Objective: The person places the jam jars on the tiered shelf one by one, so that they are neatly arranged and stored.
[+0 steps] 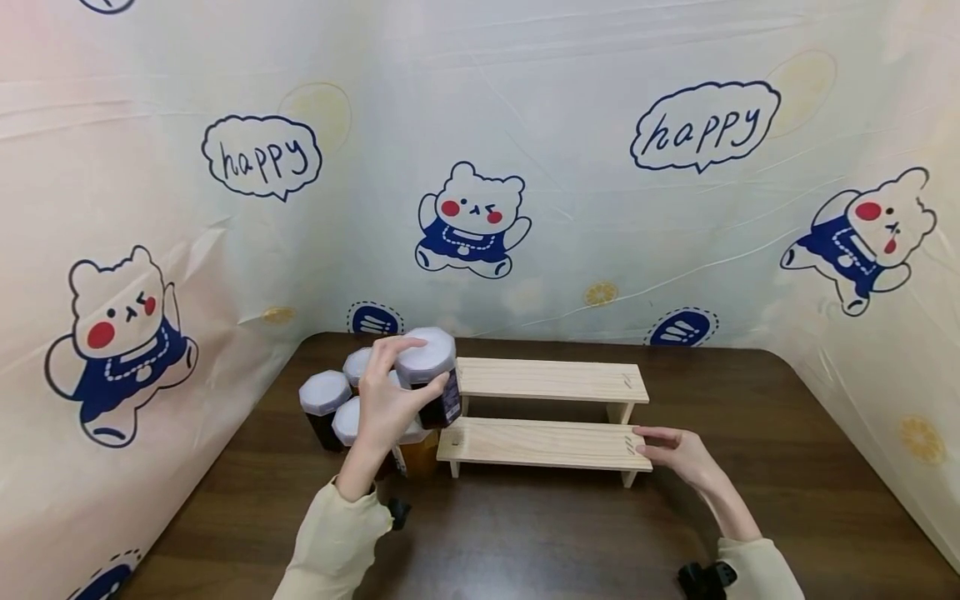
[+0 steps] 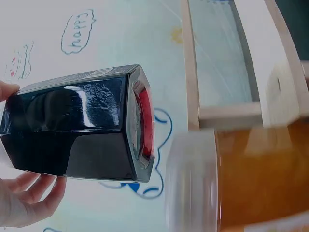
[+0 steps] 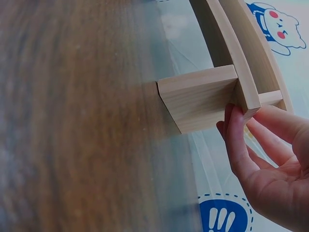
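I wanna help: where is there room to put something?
The table is bare right of the right hand, and in front of the lower shelf, between the sleeves. The upper shelf looks bare. Left of the shelves it's crowded: jars cluster by the left hand.

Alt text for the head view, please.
A left hand holds a dark faceted jar with a whitish octagonal lid beside a two-step pale wooden rack; the right hand pinches its lower step. Other whitish-lidded jars stand on the brown wooden table.
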Demonstrator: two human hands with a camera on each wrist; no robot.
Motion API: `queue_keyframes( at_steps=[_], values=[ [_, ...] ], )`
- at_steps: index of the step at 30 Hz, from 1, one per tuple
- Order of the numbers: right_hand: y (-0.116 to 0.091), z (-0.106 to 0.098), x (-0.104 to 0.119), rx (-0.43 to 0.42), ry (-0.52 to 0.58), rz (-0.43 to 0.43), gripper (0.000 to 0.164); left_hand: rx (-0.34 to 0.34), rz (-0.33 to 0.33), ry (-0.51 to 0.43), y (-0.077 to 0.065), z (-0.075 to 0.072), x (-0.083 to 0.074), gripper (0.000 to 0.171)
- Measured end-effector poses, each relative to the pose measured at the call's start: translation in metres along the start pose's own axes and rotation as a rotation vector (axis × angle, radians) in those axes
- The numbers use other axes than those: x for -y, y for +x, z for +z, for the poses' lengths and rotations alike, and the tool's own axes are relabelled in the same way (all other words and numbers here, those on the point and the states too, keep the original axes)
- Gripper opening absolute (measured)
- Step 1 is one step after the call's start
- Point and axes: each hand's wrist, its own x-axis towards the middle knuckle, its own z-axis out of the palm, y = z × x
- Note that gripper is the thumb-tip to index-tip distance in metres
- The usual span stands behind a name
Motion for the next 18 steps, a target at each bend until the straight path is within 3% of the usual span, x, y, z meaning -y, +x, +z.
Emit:
queue_keyframes(
  at_steps=[4,11,18],
  values=[
    [0.000,-0.001,0.000,0.005,-0.003,-0.004,0.045,0.022,0.012,-0.010,0.002,0.013,-0.004,0.041],
    [0.000,-0.001,0.000,0.003,0.001,-0.010,0.045,0.083,-0.034,-0.077,0.005,0.034,-0.010,0.042],
    [0.000,-0.001,0.000,0.004,0.005,-0.009,0.045,0.098,0.001,-0.090,0.009,0.058,-0.015,0.041]
  ],
)
